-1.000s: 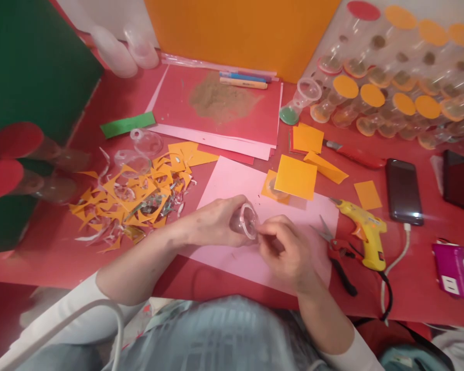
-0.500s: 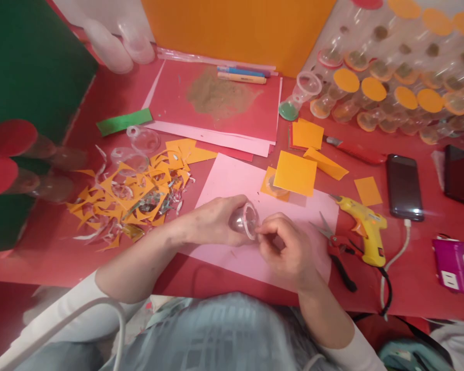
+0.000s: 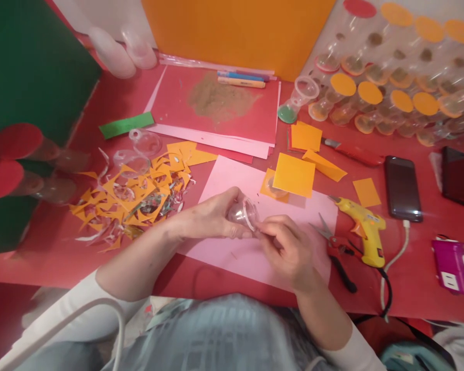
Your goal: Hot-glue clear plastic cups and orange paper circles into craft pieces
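Observation:
Above a pink sheet, my left hand is wrapped round a clear plastic bottle top, cut into a funnel shape, its wide rim turned to the right. My right hand is closed in a pinch at the lower part of that rim; what its fingertips hold, if anything, is too small to make out. An orange paper square lies on the sheet's far side, partly over another clear bottle top on orange paper. Red-handled snips rest just right of my right hand.
Orange paper scraps are heaped at left. A yellow glue gun, a phone and a red cutter knife lie at right. Several joined bottle tops stand back right. Sand lies on red paper behind.
My left hand has turned the bottle top slightly, its thumb now lying along the near side below the rim. The right hand stays pinched at the rim.

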The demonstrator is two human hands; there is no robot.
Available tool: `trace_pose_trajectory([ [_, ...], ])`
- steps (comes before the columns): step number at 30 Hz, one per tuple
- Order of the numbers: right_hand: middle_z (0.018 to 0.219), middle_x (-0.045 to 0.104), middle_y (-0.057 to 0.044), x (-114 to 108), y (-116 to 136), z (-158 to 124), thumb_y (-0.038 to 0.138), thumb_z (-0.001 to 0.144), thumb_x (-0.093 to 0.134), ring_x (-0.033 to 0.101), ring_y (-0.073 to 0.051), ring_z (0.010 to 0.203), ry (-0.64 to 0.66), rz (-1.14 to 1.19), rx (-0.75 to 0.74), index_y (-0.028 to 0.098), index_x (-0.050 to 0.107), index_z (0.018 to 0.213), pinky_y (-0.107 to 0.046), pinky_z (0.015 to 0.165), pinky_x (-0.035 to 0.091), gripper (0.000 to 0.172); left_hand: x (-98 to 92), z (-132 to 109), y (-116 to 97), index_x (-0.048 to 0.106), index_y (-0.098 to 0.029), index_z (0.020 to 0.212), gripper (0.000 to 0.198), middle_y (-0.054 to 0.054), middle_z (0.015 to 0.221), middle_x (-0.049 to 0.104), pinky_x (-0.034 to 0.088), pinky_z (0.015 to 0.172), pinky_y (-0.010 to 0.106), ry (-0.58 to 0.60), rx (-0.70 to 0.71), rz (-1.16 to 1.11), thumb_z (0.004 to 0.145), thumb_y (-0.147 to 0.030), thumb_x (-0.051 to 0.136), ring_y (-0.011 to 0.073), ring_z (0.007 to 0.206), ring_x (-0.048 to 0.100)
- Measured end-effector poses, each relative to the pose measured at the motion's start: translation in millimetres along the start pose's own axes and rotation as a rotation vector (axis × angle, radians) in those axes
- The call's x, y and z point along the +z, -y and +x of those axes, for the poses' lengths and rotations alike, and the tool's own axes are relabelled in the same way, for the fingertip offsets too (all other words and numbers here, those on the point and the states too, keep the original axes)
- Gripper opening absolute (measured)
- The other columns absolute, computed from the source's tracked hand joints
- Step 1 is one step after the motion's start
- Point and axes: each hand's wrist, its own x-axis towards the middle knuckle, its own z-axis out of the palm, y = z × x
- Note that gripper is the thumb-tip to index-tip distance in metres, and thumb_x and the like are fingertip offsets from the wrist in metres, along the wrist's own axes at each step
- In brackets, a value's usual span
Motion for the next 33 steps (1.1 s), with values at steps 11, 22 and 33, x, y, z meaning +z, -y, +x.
trace_pose_trajectory([
  [11,0.083,0.068,-0.003,-3.2,3.0,1.2,0.005,0.09,0.058,0.069,-0.016,0.072,0.051,0.104,0.044,0.023,0.064,0.092,-0.025,0.064,0.059,0.019,-4.2,1.9,4.7,0.053,-0.019,0.098,0.05,0.002,0.096,0.065,0.046,0.068,0.027,0.116,-0.035,-0.083,0.068,-0.043,0.085,0.0153,0.081,0.06],
  [22,0.076,0.065,0.0,-4.9,4.0,3.6,0.005,0.087,0.055,0.065,-0.012,0.064,0.11,0.203,0.092,0.023,0.059,0.082,-0.02,0.054,0.051,0.019,-4.7,2.6,4.7,0.052,-0.019,0.099,0.052,-0.003,0.084,0.058,0.042,0.065,0.025,0.192,-0.026,-0.061,0.068,-0.046,0.085,0.0135,0.074,0.053],
  [33,0.073,0.065,0.001,-3.8,4.5,2.8,0.01,0.087,0.058,0.064,-0.013,0.062,0.113,0.282,0.247,0.023,0.061,0.079,-0.022,0.052,0.051,0.016,-6.4,3.3,6.8,0.054,-0.019,0.103,0.054,-0.001,0.088,0.057,0.044,0.066,0.026,0.189,0.016,0.025,0.07,-0.05,0.083,0.0154,0.078,0.053],
])
